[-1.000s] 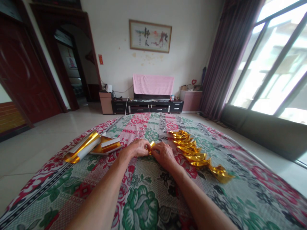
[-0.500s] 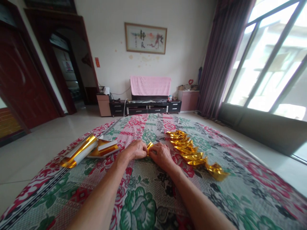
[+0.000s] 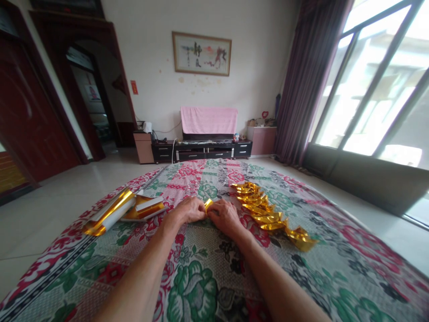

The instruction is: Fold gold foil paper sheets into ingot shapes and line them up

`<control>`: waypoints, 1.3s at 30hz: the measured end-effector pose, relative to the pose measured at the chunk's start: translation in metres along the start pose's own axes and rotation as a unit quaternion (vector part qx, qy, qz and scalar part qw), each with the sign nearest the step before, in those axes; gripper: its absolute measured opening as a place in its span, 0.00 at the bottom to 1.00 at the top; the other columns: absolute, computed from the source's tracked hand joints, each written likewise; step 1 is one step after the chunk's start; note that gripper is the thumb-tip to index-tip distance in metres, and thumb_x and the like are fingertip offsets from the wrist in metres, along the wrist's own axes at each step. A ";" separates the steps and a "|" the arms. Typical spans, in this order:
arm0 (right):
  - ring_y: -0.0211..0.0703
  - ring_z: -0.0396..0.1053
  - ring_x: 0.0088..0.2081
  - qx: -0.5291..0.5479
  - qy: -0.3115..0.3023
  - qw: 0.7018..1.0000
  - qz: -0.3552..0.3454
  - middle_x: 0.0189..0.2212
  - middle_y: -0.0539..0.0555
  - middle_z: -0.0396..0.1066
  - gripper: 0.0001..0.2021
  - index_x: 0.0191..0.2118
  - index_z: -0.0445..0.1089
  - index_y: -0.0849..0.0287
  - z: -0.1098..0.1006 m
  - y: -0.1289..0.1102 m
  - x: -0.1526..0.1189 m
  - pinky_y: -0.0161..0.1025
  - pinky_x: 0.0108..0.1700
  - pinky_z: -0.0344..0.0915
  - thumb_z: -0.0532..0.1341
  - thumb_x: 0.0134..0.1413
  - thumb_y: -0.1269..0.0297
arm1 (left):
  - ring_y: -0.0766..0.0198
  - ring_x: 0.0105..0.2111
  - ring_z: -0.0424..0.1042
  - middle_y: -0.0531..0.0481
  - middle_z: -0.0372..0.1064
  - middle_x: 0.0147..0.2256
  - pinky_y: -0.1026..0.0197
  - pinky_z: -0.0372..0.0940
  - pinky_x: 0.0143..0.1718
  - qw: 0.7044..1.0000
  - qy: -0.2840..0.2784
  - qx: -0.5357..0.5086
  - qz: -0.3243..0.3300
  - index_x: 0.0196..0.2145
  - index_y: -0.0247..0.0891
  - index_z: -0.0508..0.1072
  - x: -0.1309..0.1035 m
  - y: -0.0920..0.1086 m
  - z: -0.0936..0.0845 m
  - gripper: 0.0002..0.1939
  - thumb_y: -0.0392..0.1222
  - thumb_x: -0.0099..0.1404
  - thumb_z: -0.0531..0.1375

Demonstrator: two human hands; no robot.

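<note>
A small piece of gold foil paper (image 3: 208,204) shows between my two hands, over the middle of the cloth. My left hand (image 3: 190,210) pinches its left side with bent fingers, and my right hand (image 3: 224,213) pinches its right side. The hands hide most of the piece. To the right of my right hand, a slanting row of several folded gold foil shapes (image 3: 264,210) runs from the far side down toward the near right. Left of my left hand lie a roll of gold and white paper (image 3: 110,214) and a stack of gold foil sheets (image 3: 147,208).
A flowered cloth (image 3: 192,290) covers the round surface under my arms. Beyond its far edge stand a low black cabinet (image 3: 204,154) and something draped with a pink cloth (image 3: 209,120). A purple curtain (image 3: 301,89) hangs beside the window on the right.
The whole view has shifted slightly. My hands stay almost in place on the gold piece, with no clear change in their grip.
</note>
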State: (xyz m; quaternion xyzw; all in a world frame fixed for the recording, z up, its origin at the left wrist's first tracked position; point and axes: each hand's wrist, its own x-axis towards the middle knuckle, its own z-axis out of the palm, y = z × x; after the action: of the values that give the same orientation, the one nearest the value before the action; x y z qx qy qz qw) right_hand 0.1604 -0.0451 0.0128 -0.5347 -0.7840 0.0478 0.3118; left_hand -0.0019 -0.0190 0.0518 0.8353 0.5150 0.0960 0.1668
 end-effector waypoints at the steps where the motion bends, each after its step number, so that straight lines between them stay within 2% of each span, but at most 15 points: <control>1: 0.42 0.65 0.39 0.000 0.000 1.000 -0.002 0.34 0.51 0.72 0.09 0.32 0.75 0.50 0.000 0.000 0.000 0.36 0.41 0.55 0.57 0.51 0.64 | 0.67 0.25 0.68 0.52 0.72 0.23 0.69 0.53 0.22 1.000 -0.001 0.000 -0.001 0.28 0.38 0.77 0.000 0.000 0.000 0.13 0.44 0.48 0.56; 14: 0.41 0.66 0.41 -0.004 -0.005 1.000 0.010 0.37 0.50 0.72 0.12 0.33 0.75 0.50 -0.001 0.000 0.000 0.37 0.42 0.55 0.54 0.53 0.67 | 0.66 0.26 0.68 0.52 0.71 0.23 0.68 0.53 0.22 1.000 0.005 -0.010 -0.002 0.28 0.38 0.77 0.004 -0.006 0.006 0.13 0.45 0.47 0.57; 19: 0.42 0.65 0.39 -0.019 -0.004 1.000 0.012 0.33 0.52 0.71 0.10 0.32 0.74 0.52 -0.001 -0.003 -0.001 0.37 0.40 0.54 0.55 0.53 0.62 | 0.66 0.25 0.68 0.53 0.71 0.22 0.68 0.52 0.22 1.000 0.010 -0.005 -0.002 0.27 0.38 0.77 0.004 -0.006 0.006 0.12 0.43 0.47 0.56; 22: 0.42 0.64 0.39 -0.016 -0.007 1.000 0.020 0.34 0.51 0.70 0.08 0.33 0.74 0.51 0.000 -0.003 0.000 0.37 0.40 0.54 0.57 0.50 0.61 | 0.66 0.25 0.68 0.53 0.71 0.22 0.68 0.53 0.21 1.000 0.011 -0.001 -0.001 0.27 0.38 0.77 0.004 -0.006 0.006 0.12 0.43 0.47 0.56; 34: 0.42 0.63 0.40 -0.005 -0.015 1.000 0.022 0.36 0.51 0.70 0.11 0.33 0.74 0.50 0.000 -0.001 0.001 0.38 0.41 0.52 0.54 0.52 0.66 | 0.66 0.25 0.67 0.53 0.71 0.22 0.68 0.53 0.21 1.000 0.003 -0.007 -0.008 0.27 0.39 0.77 0.002 -0.004 0.004 0.12 0.44 0.47 0.56; 39: 0.41 0.62 0.38 -0.017 -0.003 0.999 0.031 0.34 0.51 0.68 0.09 0.33 0.73 0.51 0.001 -0.003 0.000 0.37 0.39 0.52 0.55 0.53 0.60 | 0.67 0.24 0.67 0.53 0.71 0.22 0.68 0.54 0.22 1.000 0.010 -0.002 0.004 0.27 0.38 0.77 0.002 -0.004 0.004 0.12 0.43 0.47 0.55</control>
State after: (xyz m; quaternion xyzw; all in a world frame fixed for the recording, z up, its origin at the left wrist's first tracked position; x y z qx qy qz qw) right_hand 0.1572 -0.0466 0.0133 -0.5639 -0.7688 0.0458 0.2982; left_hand -0.0030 -0.0159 0.0460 0.8358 0.5135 0.1061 0.1625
